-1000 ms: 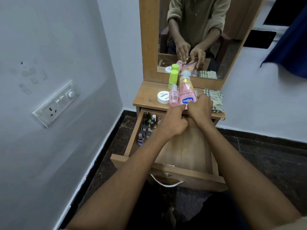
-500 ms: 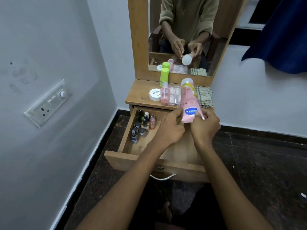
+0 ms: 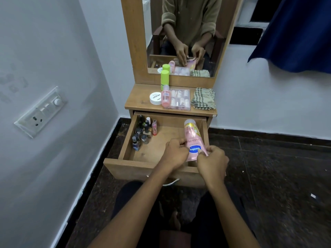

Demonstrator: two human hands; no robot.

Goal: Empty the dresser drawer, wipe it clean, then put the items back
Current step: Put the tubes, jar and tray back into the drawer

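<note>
**Lotion bottle going back into the drawer**

Both hands hold the tall pink plastic lotion bottle with the blue label (image 3: 194, 140) over the right side of the open light-wood dresser drawer (image 3: 152, 153). The left hand (image 3: 176, 153) has its fingers curled against the bottle's left edge near the label, and the right hand (image 3: 212, 162) pinches its lower end from the right. The bottle leans with its cap pointing toward the back of the drawer; whether its far end already touches the drawer floor cannot be told.

My reading is that the put-back step is under way: the drawer floor looks bare and clean over most of its width, while a cluster of small dark nail-polish bottles (image 3: 143, 133) already stands in the back left corner.

On the worktop (image 3: 139, 102) above, several things are yet to be returned (assuming they all belong inside): a round white jar (image 3: 155, 98), a small pink bottle (image 3: 165, 98), a clear plastic box of false nails (image 3: 180, 100) and a green-capped bottle (image 3: 164, 77). A folded checked cloth (image 3: 203, 98) lies at the right end.

The next move probably calls for lowering the lotion bottle flat along the right wall, then loosening both grips without letting it roll toward the polish bottles.
</note>
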